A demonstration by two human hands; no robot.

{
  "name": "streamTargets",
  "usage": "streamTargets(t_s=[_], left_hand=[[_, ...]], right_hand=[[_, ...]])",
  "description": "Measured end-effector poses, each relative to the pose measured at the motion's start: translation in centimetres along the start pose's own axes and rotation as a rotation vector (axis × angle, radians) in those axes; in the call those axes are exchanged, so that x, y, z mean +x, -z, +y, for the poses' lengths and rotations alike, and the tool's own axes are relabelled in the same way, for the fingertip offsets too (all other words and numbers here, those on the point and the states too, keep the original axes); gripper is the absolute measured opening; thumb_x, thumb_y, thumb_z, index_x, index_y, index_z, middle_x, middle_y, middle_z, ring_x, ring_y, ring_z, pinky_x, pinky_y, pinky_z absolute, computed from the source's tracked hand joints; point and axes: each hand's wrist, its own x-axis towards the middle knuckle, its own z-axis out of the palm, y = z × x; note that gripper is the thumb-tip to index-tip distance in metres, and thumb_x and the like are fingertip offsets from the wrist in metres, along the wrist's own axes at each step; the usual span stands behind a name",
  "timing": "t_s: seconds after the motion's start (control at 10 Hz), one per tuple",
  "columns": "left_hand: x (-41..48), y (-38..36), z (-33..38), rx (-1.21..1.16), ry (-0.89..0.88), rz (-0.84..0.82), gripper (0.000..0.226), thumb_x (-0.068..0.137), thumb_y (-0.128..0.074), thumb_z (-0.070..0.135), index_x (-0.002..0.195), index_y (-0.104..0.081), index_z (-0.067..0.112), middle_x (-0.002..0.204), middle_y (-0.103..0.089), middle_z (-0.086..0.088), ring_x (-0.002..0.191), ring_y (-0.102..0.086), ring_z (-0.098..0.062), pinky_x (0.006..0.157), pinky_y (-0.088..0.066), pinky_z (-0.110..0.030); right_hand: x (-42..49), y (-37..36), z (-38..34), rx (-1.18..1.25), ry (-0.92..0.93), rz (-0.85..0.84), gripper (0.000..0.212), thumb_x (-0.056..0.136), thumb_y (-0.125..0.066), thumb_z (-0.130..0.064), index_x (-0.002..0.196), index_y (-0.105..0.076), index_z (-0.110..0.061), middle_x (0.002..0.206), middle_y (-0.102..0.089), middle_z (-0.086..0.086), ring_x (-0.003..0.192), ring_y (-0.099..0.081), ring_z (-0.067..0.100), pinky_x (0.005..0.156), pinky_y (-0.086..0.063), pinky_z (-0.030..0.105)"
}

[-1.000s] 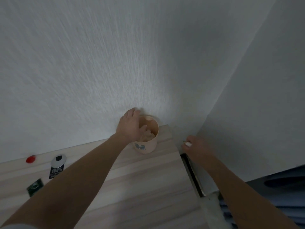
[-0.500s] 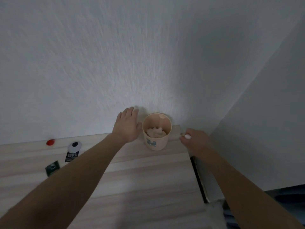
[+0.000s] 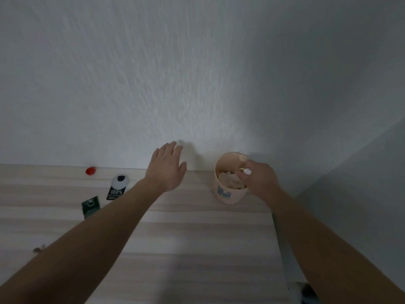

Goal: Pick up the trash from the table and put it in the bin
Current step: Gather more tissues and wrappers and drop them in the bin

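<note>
Now right hand [image 3: 258,181] over bin [image 3: 229,194], pinching white scrap [image 3: 247,171]; left hand [image 3: 166,170] spread.

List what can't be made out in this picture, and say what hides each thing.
- Small white item pinched in the right hand, head view: too small and mostly covered by fingers to identify.
- Bin contents: crumpled pale material, its depth hidden by the wall and the hand.
- Small dark scrap beside the left forearm: blurred, unidentifiable.
- Black label: fine print unreadable.

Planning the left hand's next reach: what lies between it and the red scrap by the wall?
In the head view, only bare table lies between the left hand and the red scrap.
</note>
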Motion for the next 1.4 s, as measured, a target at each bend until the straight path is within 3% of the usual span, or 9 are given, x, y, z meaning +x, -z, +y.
streamTargets(t_s=[0.3, 0.5, 0.8, 1.0, 1.2, 1.3, 1.4], left_hand=[[0.3, -0.7, -4.3, 0.003, 0.036, 0.024, 0.053, 0.094, -0.043, 0.035, 0.14, -0.037, 0.009, 0.147, -0.038, -0.015, 0.137, -0.032, -0.031, 0.114, -0.027, -0.047], [0.2, -1.4, -4.5, -0.019, 0.037, 0.024, 0.052, 0.094, -0.045, 0.033, 0.139, -0.039, 0.009, 0.147, -0.04, -0.014, 0.136, -0.034, -0.031, 0.113, -0.028, -0.046], [-0.5, -0.8, -3.9, -0.019, 0.034, 0.031, 0.053, 0.094, -0.044, 0.034, 0.14, -0.037, 0.009, 0.147, -0.039, -0.014, 0.137, -0.033, -0.03, 0.114, -0.027, -0.045], [-1.3, 0.5, -3.3, -0.009, 0.034, 0.046, 0.053, 0.094, -0.045, 0.034, 0.14, -0.037, 0.009, 0.147, -0.039, -0.014, 0.137, -0.033, -0.031, 0.114, -0.027, -0.045], [-2.8, 2.1, -2.6, -0.009, 0.041, 0.04, 0.055, 0.095, -0.043, 0.035, 0.143, -0.034, 0.009, 0.151, -0.034, -0.016, 0.14, -0.029, -0.031, 0.116, -0.023, -0.046], [-3.9, 3.1, -2.0, -0.018, 0.034, 0.045, 0.055, 0.097, -0.041, 0.036, 0.145, -0.032, 0.01, 0.152, -0.032, -0.015, 0.141, -0.026, -0.03, 0.117, -0.02, -0.045], [-5.0, 4.1, -1.3, -0.031, 0.016, 0.052, 0.055, 0.097, -0.04, 0.036, 0.145, -0.032, 0.011, 0.153, -0.031, -0.014, 0.141, -0.026, -0.03, 0.117, -0.019, -0.044]], right_hand=[[4.7, -2.6, -1.7, -0.044, 0.008, -0.03, 0.034, 0.079, -0.056, -0.053, 0.097, -0.063, -0.025, 0.096, -0.062, -0.001, 0.087, -0.058, 0.022, 0.072, -0.043, 0.033], [4.8, -2.8, -2.0, -0.076, 0.047, -0.01, 0.05, 0.084, -0.059, -0.05, 0.121, -0.052, -0.017, 0.112, -0.056, 0.002, 0.102, -0.053, 0.022, 0.08, -0.041, 0.031], [3.5, -1.0, -2.0, -0.049, 0.092, -0.071, 0.07, 0.089, -0.055, -0.046, 0.147, -0.029, -0.016, 0.153, -0.033, 0.004, 0.139, -0.03, 0.023, 0.112, -0.029, 0.039], [2.1, 0.6, -2.6, -0.216, 0.18, 0.004, 0.063, 0.095, -0.045, -0.043, 0.146, -0.029, -0.01, 0.153, -0.032, 0.01, 0.142, -0.028, 0.026, 0.115, -0.026, 0.041], [-0.5, 2.6, -3.7, -0.371, 0.202, 0.069, 0.06, 0.092, -0.038, -0.044, 0.14, -0.039, -0.008, 0.144, -0.044, 0.014, 0.133, -0.039, 0.031, 0.109, -0.035, 0.046], [-2.4, 3.5, -4.2, -0.416, 0.177, 0.091, 0.068, 0.085, -0.02, -0.048, 0.137, -0.041, -0.009, 0.14, -0.048, 0.012, 0.128, -0.044, 0.03, 0.106, -0.038, 0.047], [-4.6, 4.2, -4.6, -0.419, 0.152, 0.123, 0.068, 0.085, -0.019, -0.047, 0.133, -0.045, -0.008, 0.132, -0.054, 0.013, 0.122, -0.049, 0.031, 0.101, -0.042, 0.047]])
